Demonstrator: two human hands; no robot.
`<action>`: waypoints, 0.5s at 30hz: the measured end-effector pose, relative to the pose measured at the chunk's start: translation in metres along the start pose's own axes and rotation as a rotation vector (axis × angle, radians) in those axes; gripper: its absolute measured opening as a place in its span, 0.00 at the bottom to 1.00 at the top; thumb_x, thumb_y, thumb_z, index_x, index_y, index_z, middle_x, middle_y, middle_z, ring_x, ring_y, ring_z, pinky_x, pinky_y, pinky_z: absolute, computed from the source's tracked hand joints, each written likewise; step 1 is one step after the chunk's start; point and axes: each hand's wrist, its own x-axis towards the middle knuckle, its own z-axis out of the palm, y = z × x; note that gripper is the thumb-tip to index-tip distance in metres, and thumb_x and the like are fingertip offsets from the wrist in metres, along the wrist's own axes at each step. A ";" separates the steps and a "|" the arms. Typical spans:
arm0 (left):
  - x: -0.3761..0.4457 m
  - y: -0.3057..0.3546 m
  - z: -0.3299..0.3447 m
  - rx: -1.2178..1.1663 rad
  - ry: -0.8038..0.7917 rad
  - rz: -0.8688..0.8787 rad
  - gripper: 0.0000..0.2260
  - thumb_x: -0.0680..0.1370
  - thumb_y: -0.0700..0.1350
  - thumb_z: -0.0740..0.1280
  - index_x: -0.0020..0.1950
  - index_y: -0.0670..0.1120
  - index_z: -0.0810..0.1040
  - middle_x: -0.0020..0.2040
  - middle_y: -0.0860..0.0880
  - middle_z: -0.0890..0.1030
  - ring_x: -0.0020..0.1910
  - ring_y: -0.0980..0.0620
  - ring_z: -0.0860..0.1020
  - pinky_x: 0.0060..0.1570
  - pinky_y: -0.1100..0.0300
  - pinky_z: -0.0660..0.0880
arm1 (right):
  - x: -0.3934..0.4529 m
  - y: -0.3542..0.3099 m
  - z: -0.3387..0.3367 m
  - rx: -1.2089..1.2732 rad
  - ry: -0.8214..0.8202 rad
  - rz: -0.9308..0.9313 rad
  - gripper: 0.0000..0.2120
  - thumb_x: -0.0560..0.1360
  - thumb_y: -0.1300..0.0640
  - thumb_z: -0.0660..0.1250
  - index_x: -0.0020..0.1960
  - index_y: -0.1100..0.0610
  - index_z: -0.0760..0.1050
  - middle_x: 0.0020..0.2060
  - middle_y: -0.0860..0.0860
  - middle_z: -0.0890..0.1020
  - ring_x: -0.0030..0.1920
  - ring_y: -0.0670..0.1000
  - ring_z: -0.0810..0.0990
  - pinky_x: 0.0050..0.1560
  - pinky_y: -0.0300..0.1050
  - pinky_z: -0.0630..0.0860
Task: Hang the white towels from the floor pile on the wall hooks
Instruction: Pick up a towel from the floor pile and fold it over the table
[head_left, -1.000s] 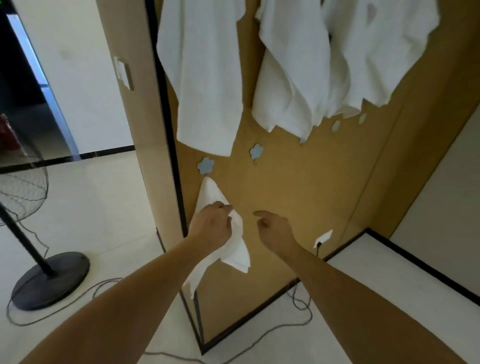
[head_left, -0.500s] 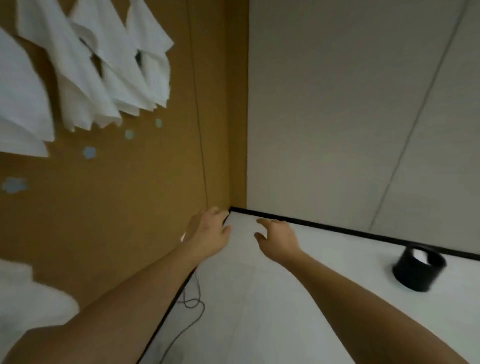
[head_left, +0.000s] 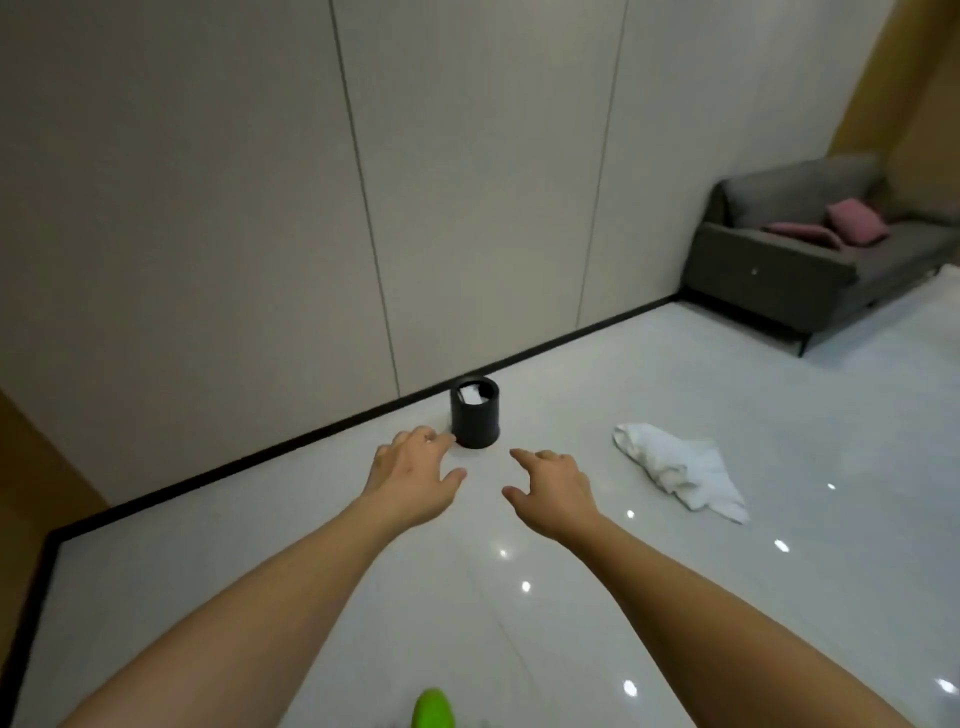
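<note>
1. Progress, as far as one can judge from here: no wall hooks are in sight, so how many towels already hang cannot be told; at least one white towel (head_left: 680, 473) is left on the floor (head_left: 727, 597), a crumpled heap toward the floor's right side, well apart from the dark skirting along the wall; I take it the fetching step is in hand, with pick-up, carry and hanging all yet to do for this piece.

2. The left hand (head_left: 415, 475) is stretched forward at the end of a bare forearm, palm down, fingers loosely spread and slightly bent; it grasps nothing; its fingertips show just beside a small black bin (head_left: 475, 413) in the picture, though whether they are anywhere near it I cannot tell.

3. The black bin stands on the floor close to the skirting, with something white inside; what that is, I cannot tell.

4. The right hand (head_left: 553, 493) is likewise reached out, palm down, fingers relaxed and empty; it is the nearer hand to the towel, yet clear of it, with bare floor between.

5. Far right, by the far wall, stands a grey sofa (head_left: 810, 260) with pink cushions (head_left: 841, 226); it plays no part in the job.
</note>
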 end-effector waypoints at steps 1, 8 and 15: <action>0.022 0.017 0.009 -0.012 -0.017 0.046 0.25 0.78 0.61 0.61 0.73 0.54 0.67 0.69 0.50 0.71 0.67 0.48 0.69 0.65 0.51 0.67 | 0.008 0.022 -0.006 -0.007 0.007 0.054 0.28 0.76 0.42 0.63 0.75 0.46 0.63 0.66 0.53 0.74 0.66 0.57 0.70 0.63 0.55 0.71; 0.180 0.116 0.071 -0.040 -0.135 0.331 0.26 0.78 0.62 0.59 0.74 0.53 0.65 0.71 0.49 0.69 0.68 0.46 0.68 0.66 0.48 0.66 | 0.080 0.145 -0.042 -0.001 0.066 0.353 0.29 0.76 0.42 0.63 0.75 0.48 0.63 0.68 0.53 0.73 0.68 0.57 0.69 0.64 0.55 0.68; 0.322 0.187 0.124 -0.044 -0.310 0.521 0.26 0.78 0.61 0.59 0.74 0.52 0.65 0.71 0.47 0.68 0.68 0.45 0.68 0.65 0.49 0.65 | 0.143 0.242 -0.058 0.090 0.033 0.661 0.31 0.76 0.43 0.64 0.76 0.49 0.61 0.70 0.53 0.71 0.70 0.56 0.68 0.66 0.54 0.69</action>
